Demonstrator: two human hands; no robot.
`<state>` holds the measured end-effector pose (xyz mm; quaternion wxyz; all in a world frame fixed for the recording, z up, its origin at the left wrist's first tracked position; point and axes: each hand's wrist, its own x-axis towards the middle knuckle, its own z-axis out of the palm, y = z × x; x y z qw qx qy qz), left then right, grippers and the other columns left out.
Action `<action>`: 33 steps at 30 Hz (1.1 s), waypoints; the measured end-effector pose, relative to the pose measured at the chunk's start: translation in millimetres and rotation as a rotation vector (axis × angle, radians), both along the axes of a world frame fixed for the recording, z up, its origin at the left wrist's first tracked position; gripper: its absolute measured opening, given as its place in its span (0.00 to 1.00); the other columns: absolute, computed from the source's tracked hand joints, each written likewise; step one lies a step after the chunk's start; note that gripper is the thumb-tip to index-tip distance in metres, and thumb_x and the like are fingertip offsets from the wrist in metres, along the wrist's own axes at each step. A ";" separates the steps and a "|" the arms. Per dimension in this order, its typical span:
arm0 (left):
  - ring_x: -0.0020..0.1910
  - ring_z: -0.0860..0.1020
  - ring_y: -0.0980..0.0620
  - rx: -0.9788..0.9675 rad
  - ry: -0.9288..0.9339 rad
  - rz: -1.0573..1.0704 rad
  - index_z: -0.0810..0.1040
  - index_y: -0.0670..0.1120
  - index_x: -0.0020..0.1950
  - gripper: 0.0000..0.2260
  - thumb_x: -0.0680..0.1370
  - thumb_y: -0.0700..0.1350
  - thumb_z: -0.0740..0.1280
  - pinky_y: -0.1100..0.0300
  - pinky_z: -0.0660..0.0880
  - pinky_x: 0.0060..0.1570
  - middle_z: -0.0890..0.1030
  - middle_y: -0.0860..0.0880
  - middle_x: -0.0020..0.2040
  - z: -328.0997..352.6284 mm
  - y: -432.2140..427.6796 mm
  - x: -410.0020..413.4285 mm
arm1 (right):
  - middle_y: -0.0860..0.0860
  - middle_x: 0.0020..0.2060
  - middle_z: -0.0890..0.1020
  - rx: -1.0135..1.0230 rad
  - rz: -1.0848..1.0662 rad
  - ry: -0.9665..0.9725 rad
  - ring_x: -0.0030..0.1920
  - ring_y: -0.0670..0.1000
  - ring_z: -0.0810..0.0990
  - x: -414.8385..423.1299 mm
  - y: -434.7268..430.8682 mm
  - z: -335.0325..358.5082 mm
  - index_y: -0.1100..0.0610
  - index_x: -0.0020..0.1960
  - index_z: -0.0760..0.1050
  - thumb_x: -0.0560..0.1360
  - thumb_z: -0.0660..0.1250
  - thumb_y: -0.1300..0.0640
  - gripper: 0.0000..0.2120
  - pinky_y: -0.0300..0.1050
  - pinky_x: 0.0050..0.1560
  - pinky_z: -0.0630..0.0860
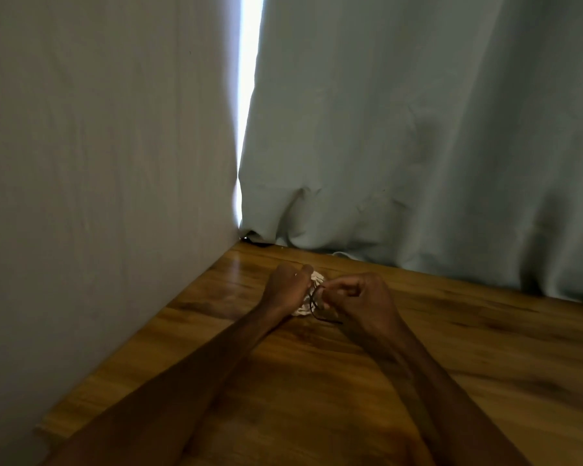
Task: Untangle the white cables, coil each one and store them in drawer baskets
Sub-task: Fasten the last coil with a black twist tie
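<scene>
– While my left hand (285, 287) wraps the white cable bundle (316, 276), fingers curled round it, my right hand (357, 297) pinches a thin dark loop (313, 302) at the bundle's near side. Looks like a band or tie, can't tell which.

– Where's all that sitting?

– On the wooden table (451, 364), toward me from the curtain gap (248, 112) & a bit to its right. Left hand is nearer the gap, right hand further right of it. Bundle's either touching the tabletop or just over it; hands hide the underside.

– So what's the step?

– My guess: working the dark loop on or off the bundle. Can't tell which way from this. No drawer baskets in view, so storing isn't done for this one.

– How to do it well?

– Left grip firm but not crushing, so the turns don't spring loose. Move the loop w/ thumb & forefinger only, ease it along, no yanking; a thin loop could snap, or drag a strand out & re-tangle the lot. Tuck the plug ends in once I find them; not visible now. Work low over the table, so anything that slips lands close by, not off toward the curtain (418, 129) right of the gap.
</scene>
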<state>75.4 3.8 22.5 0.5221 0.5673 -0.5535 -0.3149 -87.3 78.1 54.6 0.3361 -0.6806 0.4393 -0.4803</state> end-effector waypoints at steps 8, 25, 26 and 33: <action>0.38 0.82 0.48 -0.158 -0.330 0.139 0.83 0.45 0.42 0.23 0.80 0.61 0.59 0.57 0.70 0.35 0.82 0.48 0.37 -4.7 6.4 -4.3 | 0.61 0.48 0.87 0.447 0.125 -0.393 0.47 0.55 0.86 7.5 -1.1 11.5 0.67 0.55 0.83 0.77 0.64 0.72 0.11 0.49 0.55 0.80; 0.34 0.80 0.46 -0.150 -0.187 0.125 0.77 0.43 0.33 0.27 0.75 0.66 0.58 0.51 0.75 0.37 0.78 0.47 0.31 -2.3 6.4 -3.1 | 0.55 0.39 0.86 0.214 -0.056 -0.105 0.27 0.43 0.70 1.0 -0.4 17.8 0.58 0.51 0.87 0.80 0.60 0.69 0.16 0.35 0.25 0.67; 0.34 0.81 0.46 -0.157 -0.186 0.118 0.78 0.42 0.34 0.29 0.73 0.67 0.56 0.49 0.77 0.39 0.79 0.46 0.31 -3.3 6.6 -3.6 | 0.53 0.37 0.86 0.199 -0.058 -0.088 0.26 0.42 0.69 1.8 0.6 19.1 0.58 0.51 0.87 0.80 0.62 0.68 0.15 0.35 0.25 0.67; 0.30 0.73 0.50 -0.197 -0.228 0.129 0.74 0.46 0.32 0.23 0.81 0.59 0.62 0.56 0.65 0.33 0.74 0.50 0.29 -0.1 11.4 -7.7 | 0.58 0.39 0.87 0.059 -0.055 -0.043 0.23 0.37 0.76 4.2 3.6 20.3 0.68 0.47 0.85 0.77 0.69 0.68 0.06 0.27 0.27 0.70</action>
